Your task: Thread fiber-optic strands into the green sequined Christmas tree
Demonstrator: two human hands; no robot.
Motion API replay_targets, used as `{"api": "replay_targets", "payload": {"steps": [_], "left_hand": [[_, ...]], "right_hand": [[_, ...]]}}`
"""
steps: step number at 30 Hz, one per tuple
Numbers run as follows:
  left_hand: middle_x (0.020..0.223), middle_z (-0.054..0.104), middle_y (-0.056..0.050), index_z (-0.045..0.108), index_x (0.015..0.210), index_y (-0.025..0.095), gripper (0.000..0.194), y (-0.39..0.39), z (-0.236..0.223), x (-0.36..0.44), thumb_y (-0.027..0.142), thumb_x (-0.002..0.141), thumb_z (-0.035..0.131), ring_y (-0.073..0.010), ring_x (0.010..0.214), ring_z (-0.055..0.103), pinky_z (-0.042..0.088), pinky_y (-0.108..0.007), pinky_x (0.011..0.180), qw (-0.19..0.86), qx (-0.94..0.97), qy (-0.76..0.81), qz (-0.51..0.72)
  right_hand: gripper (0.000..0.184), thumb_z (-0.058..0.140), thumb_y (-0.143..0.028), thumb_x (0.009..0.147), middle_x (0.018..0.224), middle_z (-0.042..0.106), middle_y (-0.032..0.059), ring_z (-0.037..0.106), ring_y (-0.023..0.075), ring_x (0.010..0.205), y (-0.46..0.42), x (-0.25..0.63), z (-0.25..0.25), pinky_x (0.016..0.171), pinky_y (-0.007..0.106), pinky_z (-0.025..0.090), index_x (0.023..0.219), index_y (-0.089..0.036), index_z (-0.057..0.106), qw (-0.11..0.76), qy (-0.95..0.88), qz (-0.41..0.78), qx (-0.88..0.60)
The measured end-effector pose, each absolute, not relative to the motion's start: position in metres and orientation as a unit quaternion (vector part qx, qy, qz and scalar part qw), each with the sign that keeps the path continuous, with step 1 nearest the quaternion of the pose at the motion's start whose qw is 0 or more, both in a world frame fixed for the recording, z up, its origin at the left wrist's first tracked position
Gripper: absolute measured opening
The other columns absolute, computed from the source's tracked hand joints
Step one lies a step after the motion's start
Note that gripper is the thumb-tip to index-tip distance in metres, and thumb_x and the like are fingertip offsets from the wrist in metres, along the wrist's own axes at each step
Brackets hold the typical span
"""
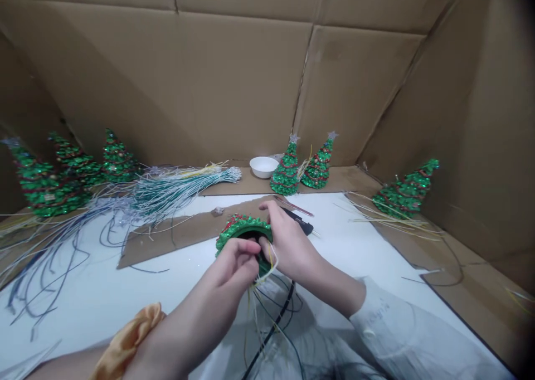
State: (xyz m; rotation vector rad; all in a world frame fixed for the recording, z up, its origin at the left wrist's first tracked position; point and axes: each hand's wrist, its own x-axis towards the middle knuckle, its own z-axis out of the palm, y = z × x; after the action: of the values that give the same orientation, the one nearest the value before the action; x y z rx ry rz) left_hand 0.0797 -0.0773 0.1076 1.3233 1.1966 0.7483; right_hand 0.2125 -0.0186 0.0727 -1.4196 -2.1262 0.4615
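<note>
Green beaded tree (244,229), a small cone tilted with its hollow base toward the person, is held above a white sheet (343,240), clamped in the grip of both the left hand (232,271) and the right hand (288,240), with loose wires (267,302) trailing down from it. Just beside the right hand lies a black-handled tool (298,221), near a cardboard strip (175,235). Farther back stand more beaded trees (286,171), a white bowl (263,166) and a bundle of wires (184,188), against cardboard walls (234,79).
</note>
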Motion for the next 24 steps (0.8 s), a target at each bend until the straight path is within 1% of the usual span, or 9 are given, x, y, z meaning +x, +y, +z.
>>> {"api": "replay_targets", "payload": {"steps": [3, 5, 7, 11, 14, 16, 20, 24], "left_hand": [[0.125, 0.049, -0.011, 0.041, 0.115, 0.014, 0.040, -0.075, 0.093, 0.081, 0.023, 0.077, 0.045, -0.0204, 0.117, 0.043, 0.031, -0.032, 0.101, 0.605, 0.554, 0.483, 0.306], [0.123, 0.050, -0.011, 0.042, 0.115, 0.015, 0.041, -0.072, 0.081, 0.080, 0.022, 0.074, 0.044, -0.0213, 0.115, 0.045, 0.031, -0.033, 0.100, 0.595, 0.566, 0.475, 0.317], [0.117, 0.053, -0.012, 0.044, 0.114, 0.013, 0.040, -0.065, 0.071, 0.079, 0.021, 0.075, 0.043, -0.0225, 0.110, 0.048, 0.034, -0.034, 0.097, 0.567, 0.587, 0.487, 0.310], [0.101, 0.060, -0.010, 0.051, 0.101, 0.012, 0.030, -0.052, 0.060, 0.081, 0.012, 0.073, 0.040, -0.0214, 0.097, 0.054, 0.040, -0.033, 0.088, 0.482, 0.633, 0.545, 0.264], [0.091, 0.063, -0.010, 0.055, 0.093, 0.012, 0.029, -0.045, 0.061, 0.085, 0.006, 0.069, 0.040, -0.0216, 0.088, 0.056, 0.044, -0.032, 0.079, 0.455, 0.630, 0.582, 0.240], [0.088, 0.063, -0.011, 0.056, 0.090, 0.010, 0.028, -0.042, 0.063, 0.087, 0.004, 0.067, 0.040, -0.0231, 0.086, 0.057, 0.044, -0.033, 0.076, 0.446, 0.627, 0.596, 0.229], [0.093, 0.062, -0.012, 0.057, 0.089, 0.011, 0.030, -0.040, 0.068, 0.087, 0.003, 0.065, 0.041, -0.0243, 0.091, 0.056, 0.041, -0.033, 0.082, 0.426, 0.624, 0.619, 0.216], [0.102, 0.061, -0.012, 0.056, 0.093, 0.012, 0.030, -0.040, 0.068, 0.085, 0.008, 0.067, 0.043, -0.0249, 0.095, 0.055, 0.040, -0.033, 0.085, 0.423, 0.622, 0.620, 0.224]], "right_hand": [[0.046, 0.046, -0.009, 0.068, 0.096, 0.052, 0.0101, 0.054, 0.0203, 0.081, -0.018, 0.212, 0.068, 0.072, 0.034, 0.044, 0.112, -0.014, 0.035, 0.269, -0.788, 0.183, -0.522], [0.047, 0.047, -0.010, 0.067, 0.096, 0.052, 0.0098, 0.054, 0.0201, 0.083, -0.017, 0.211, 0.065, 0.074, 0.034, 0.044, 0.112, -0.014, 0.035, 0.277, -0.789, 0.195, -0.512], [0.046, 0.048, -0.010, 0.066, 0.096, 0.052, 0.0091, 0.054, 0.0202, 0.087, -0.016, 0.211, 0.062, 0.077, 0.034, 0.043, 0.111, -0.015, 0.035, 0.288, -0.788, 0.213, -0.501], [0.046, 0.049, -0.011, 0.065, 0.095, 0.054, 0.0077, 0.054, 0.0208, 0.090, -0.014, 0.210, 0.057, 0.075, 0.033, 0.044, 0.108, -0.017, 0.037, 0.301, -0.780, 0.243, -0.493], [0.044, 0.049, -0.011, 0.064, 0.093, 0.054, 0.0072, 0.054, 0.0201, 0.087, -0.013, 0.209, 0.055, 0.074, 0.032, 0.044, 0.106, -0.017, 0.038, 0.307, -0.775, 0.249, -0.493], [0.043, 0.049, -0.010, 0.063, 0.092, 0.055, 0.0064, 0.055, 0.0191, 0.084, -0.013, 0.207, 0.054, 0.073, 0.032, 0.044, 0.104, -0.017, 0.040, 0.310, -0.775, 0.252, -0.490], [0.040, 0.050, -0.011, 0.064, 0.089, 0.054, 0.0060, 0.054, 0.0184, 0.081, -0.012, 0.204, 0.054, 0.072, 0.031, 0.043, 0.103, -0.016, 0.041, 0.322, -0.774, 0.251, -0.484], [0.037, 0.049, -0.013, 0.065, 0.088, 0.054, 0.0060, 0.053, 0.0188, 0.081, -0.011, 0.203, 0.052, 0.072, 0.032, 0.043, 0.101, -0.015, 0.042, 0.336, -0.776, 0.250, -0.473]]}}
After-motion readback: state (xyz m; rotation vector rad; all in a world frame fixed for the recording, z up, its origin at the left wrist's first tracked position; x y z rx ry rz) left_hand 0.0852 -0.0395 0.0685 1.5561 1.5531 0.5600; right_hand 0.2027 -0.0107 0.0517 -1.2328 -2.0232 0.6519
